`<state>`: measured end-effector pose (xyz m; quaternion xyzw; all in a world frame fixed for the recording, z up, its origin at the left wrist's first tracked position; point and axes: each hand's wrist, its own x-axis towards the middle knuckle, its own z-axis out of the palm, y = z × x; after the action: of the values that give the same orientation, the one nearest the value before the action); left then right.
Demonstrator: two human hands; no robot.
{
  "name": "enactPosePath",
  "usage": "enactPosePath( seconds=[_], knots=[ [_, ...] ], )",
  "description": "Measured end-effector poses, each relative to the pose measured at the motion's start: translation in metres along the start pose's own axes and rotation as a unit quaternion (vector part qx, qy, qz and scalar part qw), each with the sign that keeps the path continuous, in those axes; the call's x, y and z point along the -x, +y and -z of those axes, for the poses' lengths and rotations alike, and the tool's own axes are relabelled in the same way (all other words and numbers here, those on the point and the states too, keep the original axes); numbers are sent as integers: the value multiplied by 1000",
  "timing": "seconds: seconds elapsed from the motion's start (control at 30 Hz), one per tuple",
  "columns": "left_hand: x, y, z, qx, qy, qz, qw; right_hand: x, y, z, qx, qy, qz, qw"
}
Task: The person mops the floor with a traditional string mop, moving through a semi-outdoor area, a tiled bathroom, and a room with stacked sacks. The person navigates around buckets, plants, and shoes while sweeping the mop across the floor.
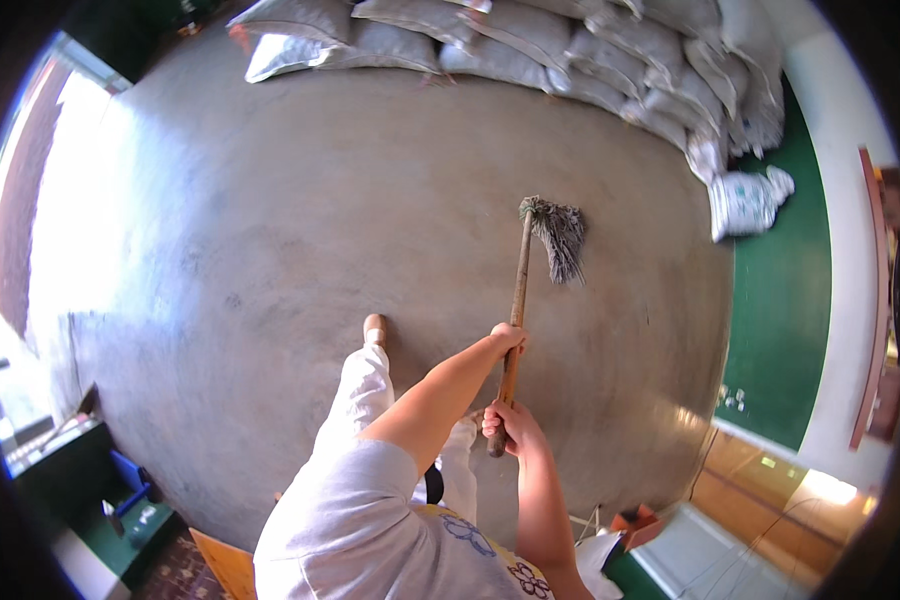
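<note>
Both of my hands are wrapped round the wooden handle of a mop [523,280]. Higher on the handle is my left hand [509,338], its arm reaching across from the left. My right hand [510,426] grips lower down, close to the handle's butt end. The mop's grey string head [560,240] lies on the concrete floor [300,200] ahead and slightly right, its strands fanned out to the right of the handle. Part of each hand's fingers is hidden behind the handle.
Stacked white sacks [530,40] line the far side, and a single white sack [745,205] rests against the green lower wall [785,300] at right. A wooden cabinet [760,480] stands lower right. Bright light enters at left, near a green ledge [140,530].
</note>
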<state>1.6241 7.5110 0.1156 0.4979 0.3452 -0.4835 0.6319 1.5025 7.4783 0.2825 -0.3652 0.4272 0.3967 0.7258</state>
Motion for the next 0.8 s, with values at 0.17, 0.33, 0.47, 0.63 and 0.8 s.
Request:
enactPosePath(
  seconds=[0.17,0.33,0.47,0.63,0.8],
  knots=[
    [-2,72,147,105,42,-55,992,-67,-23,-133,146,36,-27,988],
    [-6,99,287,224,80,-132,962,-137,-28,-223,390,-3,-38,920],
    [7,96,380,242,180,-133,944,-165,-26,-299,518,-40,-26,854],
    [32,78,452,350,193,-174,900,-262,29,-280,592,-78,48,801],
    [33,42,468,350,231,-158,894,-255,15,-282,650,-67,57,755]
  ],
)
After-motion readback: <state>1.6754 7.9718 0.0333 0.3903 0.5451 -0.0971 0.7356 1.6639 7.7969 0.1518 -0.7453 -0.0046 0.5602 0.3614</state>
